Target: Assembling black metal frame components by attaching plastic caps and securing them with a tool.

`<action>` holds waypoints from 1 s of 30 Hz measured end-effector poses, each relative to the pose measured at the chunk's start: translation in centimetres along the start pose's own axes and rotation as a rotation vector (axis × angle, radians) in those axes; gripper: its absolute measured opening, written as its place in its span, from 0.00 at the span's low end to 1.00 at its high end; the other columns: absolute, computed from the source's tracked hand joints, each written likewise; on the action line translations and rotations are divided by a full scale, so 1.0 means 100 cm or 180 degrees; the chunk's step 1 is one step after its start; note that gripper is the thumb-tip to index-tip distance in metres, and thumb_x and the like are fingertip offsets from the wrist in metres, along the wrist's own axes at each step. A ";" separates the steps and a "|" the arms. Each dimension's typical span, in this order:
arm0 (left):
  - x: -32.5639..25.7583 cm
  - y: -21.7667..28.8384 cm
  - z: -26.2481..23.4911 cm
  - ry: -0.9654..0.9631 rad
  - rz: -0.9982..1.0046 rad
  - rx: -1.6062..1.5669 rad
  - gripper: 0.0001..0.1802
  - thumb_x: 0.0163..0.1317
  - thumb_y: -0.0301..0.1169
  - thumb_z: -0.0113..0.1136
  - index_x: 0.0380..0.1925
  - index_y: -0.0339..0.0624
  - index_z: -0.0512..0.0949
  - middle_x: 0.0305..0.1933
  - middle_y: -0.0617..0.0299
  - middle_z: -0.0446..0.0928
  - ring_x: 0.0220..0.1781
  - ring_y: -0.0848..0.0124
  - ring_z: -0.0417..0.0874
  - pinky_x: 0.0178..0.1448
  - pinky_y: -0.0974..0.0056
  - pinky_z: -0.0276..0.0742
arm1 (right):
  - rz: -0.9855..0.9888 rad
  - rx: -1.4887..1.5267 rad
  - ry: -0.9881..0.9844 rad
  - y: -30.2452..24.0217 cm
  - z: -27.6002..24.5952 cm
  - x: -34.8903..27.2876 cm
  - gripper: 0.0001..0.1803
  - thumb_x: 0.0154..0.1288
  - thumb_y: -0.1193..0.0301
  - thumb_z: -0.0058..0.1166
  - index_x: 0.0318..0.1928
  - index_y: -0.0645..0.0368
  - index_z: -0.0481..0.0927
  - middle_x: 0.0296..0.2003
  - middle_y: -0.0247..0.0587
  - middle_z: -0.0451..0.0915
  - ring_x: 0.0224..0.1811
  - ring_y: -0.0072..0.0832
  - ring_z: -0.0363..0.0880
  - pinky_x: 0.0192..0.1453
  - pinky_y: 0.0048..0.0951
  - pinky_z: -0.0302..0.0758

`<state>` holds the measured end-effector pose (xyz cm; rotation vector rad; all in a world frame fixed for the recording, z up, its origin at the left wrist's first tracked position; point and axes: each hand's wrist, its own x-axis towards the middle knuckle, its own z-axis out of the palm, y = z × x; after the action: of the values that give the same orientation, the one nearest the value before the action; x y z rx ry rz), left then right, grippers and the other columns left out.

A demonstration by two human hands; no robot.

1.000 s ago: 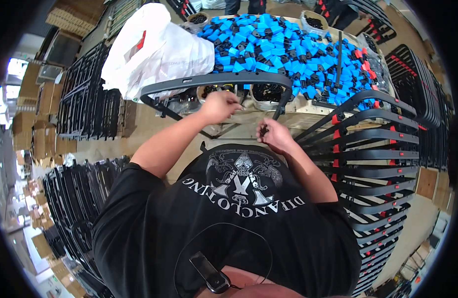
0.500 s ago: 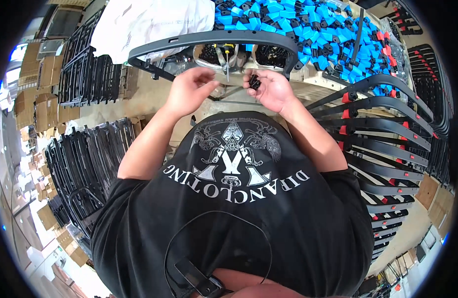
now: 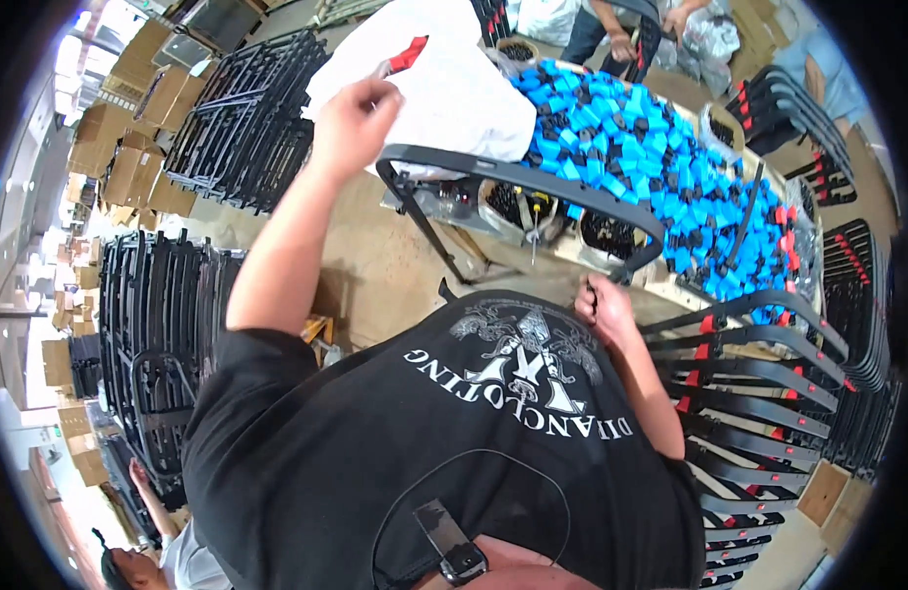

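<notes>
My left hand (image 3: 354, 123) is raised over the white sack (image 3: 454, 93) at the far left of the table, its fingers curled. Just beyond the fingertips is a red item (image 3: 408, 54) with a greyish end; whether they touch it I cannot tell. My right hand (image 3: 608, 310) is closed in front of my chest, with some of the small black parts (image 3: 592, 285) showing at the fingers. Between the hands, a black bent frame (image 3: 518, 172) rests at the table's front edge. Behind it, a yellow-and-black screwdriver (image 3: 537, 211) hangs point down beside a tub (image 3: 513, 211) of black pieces.
Blue and black plastic pieces (image 3: 631, 147) cover the table. Another tub (image 3: 608, 236) of black parts sits under the frame. Stacked curved frames with red clips (image 3: 759, 393) flank my right side; black frames (image 3: 169, 334) stand left. Co-workers' hands (image 3: 621, 44) show across the table.
My left hand has moved up and away onto the white sack. The right hand, earlier half open with small black parts on the palm, has closed around them. My view has shifted left.
</notes>
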<state>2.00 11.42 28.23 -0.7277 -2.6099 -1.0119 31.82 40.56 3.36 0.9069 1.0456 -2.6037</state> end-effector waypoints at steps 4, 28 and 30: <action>0.129 -0.099 0.010 0.0183 0.0226 0.0474 0.16 0.65 0.35 0.55 0.47 0.44 0.86 0.40 0.51 0.87 0.43 0.60 0.89 0.51 0.60 0.82 | -0.0513 -0.0337 0.0320 0.022 0.001 -0.007 0.10 0.78 0.63 0.46 0.45 0.55 0.74 0.23 0.28 0.67 0.21 0.21 0.62 0.23 0.27 0.57; 0.204 -0.227 0.160 -0.1415 -0.0235 0.1638 0.51 0.49 0.36 0.71 0.74 0.44 0.56 0.61 0.41 0.78 0.63 0.49 0.80 0.65 0.52 0.77 | -0.0673 -0.1739 0.2822 0.163 0.040 -0.065 0.14 0.72 0.69 0.53 0.51 0.64 0.84 0.36 0.32 0.83 0.36 0.18 0.77 0.43 0.22 0.73; 0.219 -0.240 0.159 -0.1635 -0.0007 0.1589 0.47 0.48 0.38 0.71 0.70 0.43 0.64 0.59 0.42 0.79 0.61 0.49 0.81 0.65 0.52 0.77 | -0.0743 -0.2067 0.2775 0.163 0.036 -0.061 0.14 0.73 0.69 0.53 0.50 0.64 0.85 0.37 0.32 0.83 0.37 0.19 0.77 0.44 0.22 0.73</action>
<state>-30.08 14.97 11.86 -0.9392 -3.0950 -0.1418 41.23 25.93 -0.07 1.8224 2.1163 -1.7132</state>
